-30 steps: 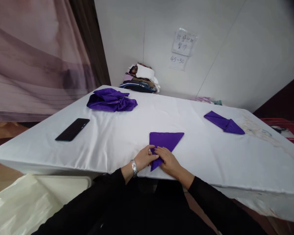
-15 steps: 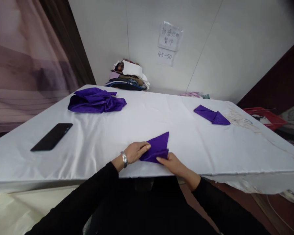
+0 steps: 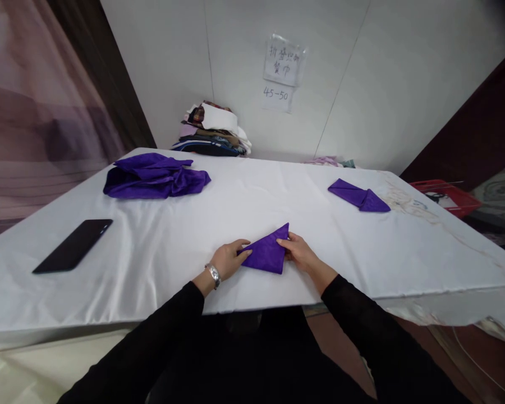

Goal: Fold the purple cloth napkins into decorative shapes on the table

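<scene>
A purple cloth napkin (image 3: 266,253), folded into a roughly triangular shape, lies near the front edge of the white-covered table. My left hand (image 3: 228,259), with a silver watch on its wrist, pinches the napkin's narrow left corner between thumb and fingers. On the opposite side, my right hand (image 3: 299,250) grips the right edge, thumb on top and fingers partly hidden beneath. Further back to the right rests another folded purple napkin (image 3: 359,196), one end pointed. A loose heap of purple cloth (image 3: 155,176) sits at the back left.
A black phone-like slab (image 3: 73,246) lies on the white tablecloth (image 3: 168,280) at left. Folded clothes (image 3: 214,132) are stacked by the wall beyond the table. Handwritten paper signs (image 3: 283,64) hang there. Past the right end is a red basket (image 3: 450,197).
My right hand has moved up along the napkin's right edge, and its lower flap now lies folded up over the front. The view has shifted slightly.
</scene>
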The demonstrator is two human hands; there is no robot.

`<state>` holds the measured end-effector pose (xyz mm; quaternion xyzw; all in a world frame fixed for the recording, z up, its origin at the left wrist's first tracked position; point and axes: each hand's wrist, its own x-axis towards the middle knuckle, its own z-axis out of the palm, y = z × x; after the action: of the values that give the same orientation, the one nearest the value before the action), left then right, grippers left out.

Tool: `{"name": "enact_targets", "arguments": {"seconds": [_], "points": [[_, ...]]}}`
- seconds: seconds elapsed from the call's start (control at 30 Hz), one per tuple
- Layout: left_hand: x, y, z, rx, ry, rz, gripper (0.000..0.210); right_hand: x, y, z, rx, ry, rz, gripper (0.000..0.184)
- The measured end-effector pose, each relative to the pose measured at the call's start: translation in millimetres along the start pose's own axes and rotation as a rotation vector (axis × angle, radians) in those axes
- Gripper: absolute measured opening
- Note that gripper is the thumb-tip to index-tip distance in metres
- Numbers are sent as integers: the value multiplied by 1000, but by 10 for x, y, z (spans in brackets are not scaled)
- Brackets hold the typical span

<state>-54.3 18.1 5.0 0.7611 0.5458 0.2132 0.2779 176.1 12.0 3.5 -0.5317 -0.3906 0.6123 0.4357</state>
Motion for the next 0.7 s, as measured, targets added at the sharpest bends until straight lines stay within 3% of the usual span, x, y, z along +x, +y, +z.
{"name": "enact_targets", "arguments": {"seconds": [0.13,0.33,0.7], "points": [[20,-5,5,18,-1,3,36,78,-14,-63,-48,64,-17,37],[29,-27,22,-3,26,-2,35,186,-67,-117,-184,156,-88,76],[28,-59,20,2,52,39,33,331,17,-141,-357,168,-309,72]]}}
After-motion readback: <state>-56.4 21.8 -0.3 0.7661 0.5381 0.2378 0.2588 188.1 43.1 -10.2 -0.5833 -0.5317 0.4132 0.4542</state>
